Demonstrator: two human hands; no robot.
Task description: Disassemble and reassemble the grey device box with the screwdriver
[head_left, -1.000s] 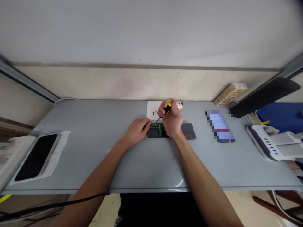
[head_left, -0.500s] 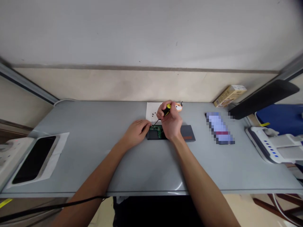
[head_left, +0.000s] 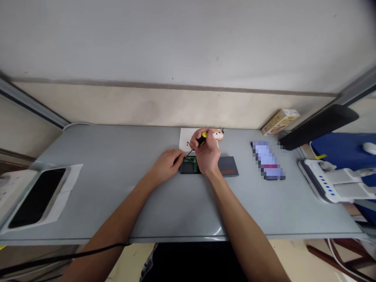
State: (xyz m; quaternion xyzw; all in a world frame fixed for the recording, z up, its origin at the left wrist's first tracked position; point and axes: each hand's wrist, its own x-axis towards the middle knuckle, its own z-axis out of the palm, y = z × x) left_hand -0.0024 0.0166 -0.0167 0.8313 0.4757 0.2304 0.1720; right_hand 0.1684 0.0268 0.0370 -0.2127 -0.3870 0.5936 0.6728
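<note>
A flat, dark grey electronic device (head_left: 230, 166) lies on the table, its left half uncovered to show a green circuit board (head_left: 192, 160). My left hand (head_left: 166, 164) rests at its far left corner, thumb and fingers pressed together on the edge. Wrapped in the fingers of my right hand (head_left: 208, 156) is a black and yellow screwdriver (head_left: 202, 139). Its thin shaft slants down to the left, the tip at the board's far left corner, close to my left fingertips. My right hand covers the middle of the device. Behind it, several tiny dark screws lie on white paper (head_left: 183, 137).
An orange and white animal-face item (head_left: 217, 134) sits by the paper. To the right are a lit phone (head_left: 268, 160), a small box (head_left: 280, 122), a long black object (head_left: 320, 126) and a power strip (head_left: 315, 182). A dark-screened phone (head_left: 38, 197) lies at left.
The view has shifted slightly. The screwdriver and my right hand have moved a little to the left over the board. My left hand stays at the device's corner.
</note>
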